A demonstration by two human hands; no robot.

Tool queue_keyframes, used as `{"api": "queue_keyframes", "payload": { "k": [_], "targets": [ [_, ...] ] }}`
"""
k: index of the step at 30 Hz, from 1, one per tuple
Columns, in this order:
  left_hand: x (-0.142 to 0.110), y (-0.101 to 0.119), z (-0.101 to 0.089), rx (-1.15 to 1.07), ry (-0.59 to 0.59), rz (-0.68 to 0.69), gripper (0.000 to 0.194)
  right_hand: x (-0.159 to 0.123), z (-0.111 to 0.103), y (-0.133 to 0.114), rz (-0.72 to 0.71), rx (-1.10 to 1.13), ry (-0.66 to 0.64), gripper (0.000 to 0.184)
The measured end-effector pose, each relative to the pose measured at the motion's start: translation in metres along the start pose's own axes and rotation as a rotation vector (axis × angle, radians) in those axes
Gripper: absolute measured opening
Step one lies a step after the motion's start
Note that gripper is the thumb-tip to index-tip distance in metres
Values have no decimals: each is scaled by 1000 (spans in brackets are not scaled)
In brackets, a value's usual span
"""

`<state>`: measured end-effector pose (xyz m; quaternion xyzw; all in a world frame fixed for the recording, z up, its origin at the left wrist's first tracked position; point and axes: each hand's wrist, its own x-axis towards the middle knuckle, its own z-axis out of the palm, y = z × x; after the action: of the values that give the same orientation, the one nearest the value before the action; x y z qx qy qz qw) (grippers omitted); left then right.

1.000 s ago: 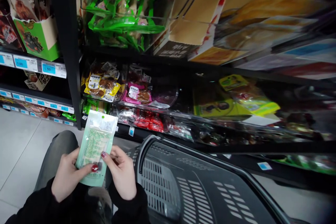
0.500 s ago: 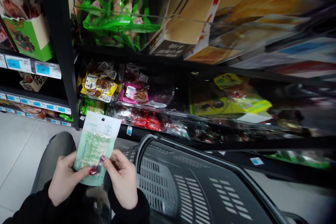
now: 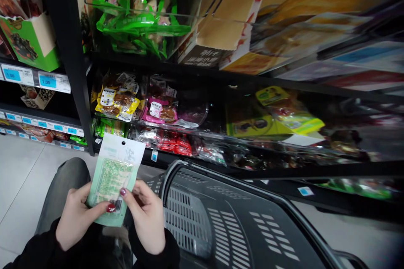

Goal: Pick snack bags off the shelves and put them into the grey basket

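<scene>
a pale tiled floor [image 3: 19, 172] lies beneath dark shop shelves [image 3: 67, 29], with green bags [image 3: 142, 21] in a clear tray and a brown cardboard box [image 3: 221, 33] above, yellow packs [image 3: 116, 101] and a pink pack [image 3: 160, 111] lower down. a grey slotted basket [image 3: 252, 204] sits just beside the right hand [image 3: 148, 216]; the shelves at far right are blurred.

both hands grip one pale green packet [image 3: 112, 176], tilted, above the person's lap and in front of the lower shelves. the left hand [image 3: 75, 216] pinches its lower left, red-nailed thumb flat on the front; the right hand pinches the right edge, thumb on the front, fingers curled.

the packet has a barcode [image 3: 117, 204] near the bottom; its print is too small to read. two price tags [image 3: 47, 82] read "1.00".
</scene>
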<state>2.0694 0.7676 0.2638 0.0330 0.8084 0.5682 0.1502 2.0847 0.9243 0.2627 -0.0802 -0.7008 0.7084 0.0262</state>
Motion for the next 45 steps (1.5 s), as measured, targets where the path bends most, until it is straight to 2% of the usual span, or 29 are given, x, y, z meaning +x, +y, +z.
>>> {"api": "queue_keyframes", "payload": {
  "k": [29, 33, 35, 37, 38, 40, 41, 42, 43, 45],
  "targets": [
    [2, -2, 3, -16, -6, -2, 19, 1, -2, 1, 34, 18, 3, 16],
    [3, -10, 10, 86, -53, 7, 23, -1, 1, 10, 76, 43, -2, 19],
    [1, -14, 19, 214, -138, 34, 24, -8, -6, 19, 102, 44, 0, 22],
    [0, -17, 30, 391, -297, 97, 22, -21, -28, 28, 135, 26, 32, 24],
    [1, -18, 34, 475, -402, 138, 20, -30, -47, 34, 161, 9, 67, 25],
    [10, -19, 38, 584, -586, 206, 17, -49, -97, 45, 230, -40, 198, 29],
    [19, -19, 37, 615, -638, 224, 16, -57, -126, 51, 302, -75, 285, 31],
    [32, -20, 35, 649, -654, 231, 17, -63, -155, 57, 355, -119, 389, 36],
    [50, -20, 32, 700, -629, 227, 20, -67, -183, 64, 411, -198, 436, 39],
    [95, -20, 28, 875, -512, 220, 25, -65, -223, 80, 526, -547, 459, 41]
  ]
}}
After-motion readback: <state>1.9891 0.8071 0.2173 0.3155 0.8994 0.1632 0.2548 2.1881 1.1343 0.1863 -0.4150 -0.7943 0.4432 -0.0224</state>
